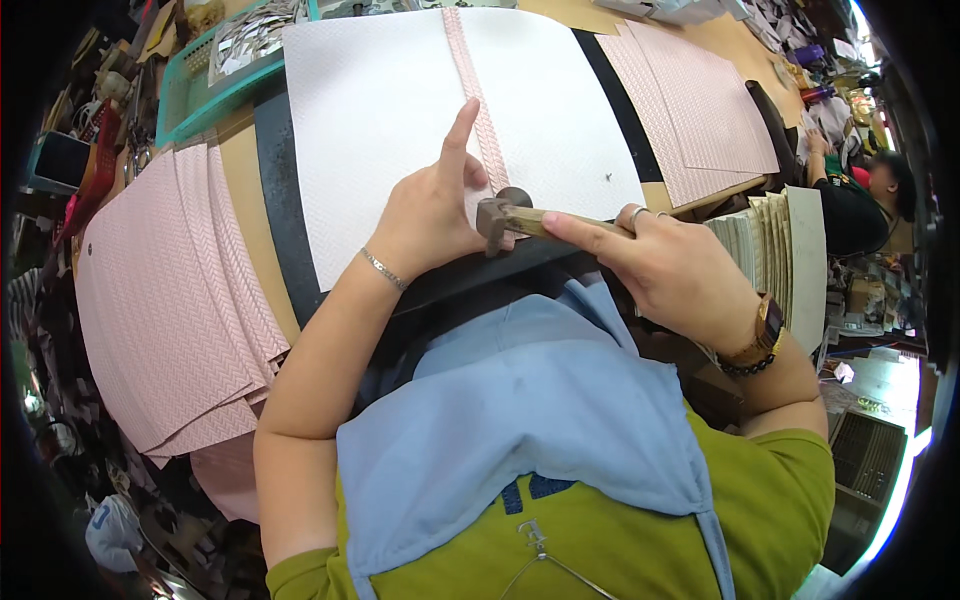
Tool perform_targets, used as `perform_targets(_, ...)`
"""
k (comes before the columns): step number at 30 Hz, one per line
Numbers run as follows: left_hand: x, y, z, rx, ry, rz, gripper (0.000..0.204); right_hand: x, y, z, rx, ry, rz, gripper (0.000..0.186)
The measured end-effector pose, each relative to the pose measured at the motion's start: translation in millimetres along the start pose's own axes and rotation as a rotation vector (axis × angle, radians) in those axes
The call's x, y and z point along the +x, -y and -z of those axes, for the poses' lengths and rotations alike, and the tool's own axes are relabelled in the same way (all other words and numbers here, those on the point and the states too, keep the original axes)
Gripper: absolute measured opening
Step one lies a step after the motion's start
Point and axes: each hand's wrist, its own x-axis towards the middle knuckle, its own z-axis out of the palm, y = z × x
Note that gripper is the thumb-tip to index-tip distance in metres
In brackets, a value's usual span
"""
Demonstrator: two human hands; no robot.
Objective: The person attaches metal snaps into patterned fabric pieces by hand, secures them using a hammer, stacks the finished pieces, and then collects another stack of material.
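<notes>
A large white textured sheet [370, 110] lies on a black board [276, 180] in front of me. Down its middle runs a narrow pink patterned strip [462, 60]. My right hand [690, 275] is wrapped around the wooden handle of a hammer [492, 225], index finger laid along the handle. The metal head rests at or just above the near end of the strip; contact cannot be made out. My left hand [430, 205] is beside the head, index finger stretched along the strip and thumb extended below the head. Its other fingers are partly hidden.
Stacked pink patterned sheets [165, 300] lie at the left, and more pink sheets [705, 110] at the far right. A teal basket [185, 110] stands at the far left. Folded pale material [775, 235] is stacked to my right. Another person [850, 205] works farther right.
</notes>
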Motion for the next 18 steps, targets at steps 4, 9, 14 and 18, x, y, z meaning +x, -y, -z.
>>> perform_targets(4,3,-6,1,0.008,0.04,0.048,0.155,1,2,15,-0.159,0.101,-0.014,0.076)
perform_targets(9,3,0,-2,-0.034,0.014,0.03,0.154,-1,-9,-10,0.014,0.034,0.011,0.073)
perform_targets(14,3,-4,2,0.0,0.04,0.057,0.156,-13,-18,-15,0.038,0.052,-0.074,0.067)
perform_targets(18,3,1,-3,0.009,0.017,0.017,0.16,-28,-34,-66,0.312,-0.208,0.002,0.065)
